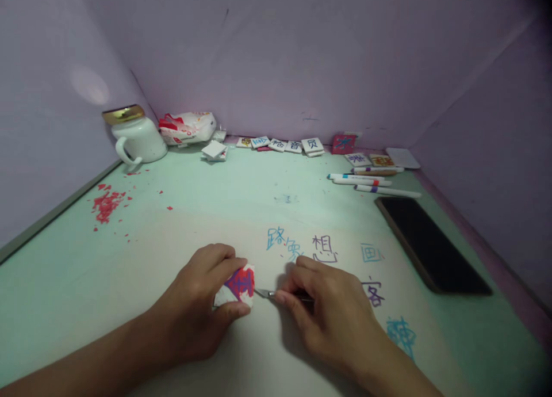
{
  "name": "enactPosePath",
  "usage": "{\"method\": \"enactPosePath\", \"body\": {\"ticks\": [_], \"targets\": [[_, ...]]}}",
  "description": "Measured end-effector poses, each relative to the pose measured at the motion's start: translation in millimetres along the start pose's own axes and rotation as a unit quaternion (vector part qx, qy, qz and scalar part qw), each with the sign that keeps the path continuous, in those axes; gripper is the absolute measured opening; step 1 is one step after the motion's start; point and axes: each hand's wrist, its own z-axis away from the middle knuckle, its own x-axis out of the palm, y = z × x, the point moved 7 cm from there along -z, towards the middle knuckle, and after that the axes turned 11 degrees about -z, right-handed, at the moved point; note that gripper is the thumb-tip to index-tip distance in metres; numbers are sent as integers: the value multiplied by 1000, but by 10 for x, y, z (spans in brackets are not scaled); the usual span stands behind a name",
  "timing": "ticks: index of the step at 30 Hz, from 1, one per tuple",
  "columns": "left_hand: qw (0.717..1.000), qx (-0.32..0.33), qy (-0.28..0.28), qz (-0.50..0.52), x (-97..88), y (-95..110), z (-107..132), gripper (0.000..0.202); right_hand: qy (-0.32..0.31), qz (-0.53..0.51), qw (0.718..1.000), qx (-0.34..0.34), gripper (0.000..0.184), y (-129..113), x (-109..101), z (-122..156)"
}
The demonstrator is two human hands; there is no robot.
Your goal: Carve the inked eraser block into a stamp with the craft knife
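1. Tile (245,283), white with a red patch and purple marks: held at the near part of the worktop (215,193). Clock centred on this tile; 12 points away from the person.
2. Left hand (200,296): grip narrow, pinching the tile; thumb along the 6 o'clock edge, forefinger along 12.
3. Right hand (330,305): grip narrow, holding a craft knife (268,294) pen-fashion at 3 o'clock. Blade tip at the tile's 3 o'clock edge; cannot tell whether it touches.
4. Red shavings (106,206): loose heap at 10 o'clock, a few bits scattered round it.
5. White mug (142,139), gold lid: 11 o'clock. Soft packet (187,129) just beside it, toward 12.
6. Lettered tiles (278,145): row along the back wall, 12 to 1 o'clock.
7. Pens (360,182): group near 2 o'clock, lying flat.
8. Phone (431,244): dark screen up, between 2 and 3 o'clock.
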Motion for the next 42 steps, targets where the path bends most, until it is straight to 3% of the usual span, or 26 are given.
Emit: {"method": "enactPosePath", "body": {"ticks": [25,34,38,42], "targets": [[1000,-14,0,9,7,-18,12,39,-27,10,1000,-3,10,-28,-6,-13],[999,12,-24,26,20,-13,10,40,-50,-62,997,-14,11,-20,-44,0],[997,12,-33,69,13,-15,9,51,5,-133,991,-22,20,49,-93,20],[997,-13,-14,68,-11,-26,8,65,75,-110,988,-76,15,43,-93,75]]}}
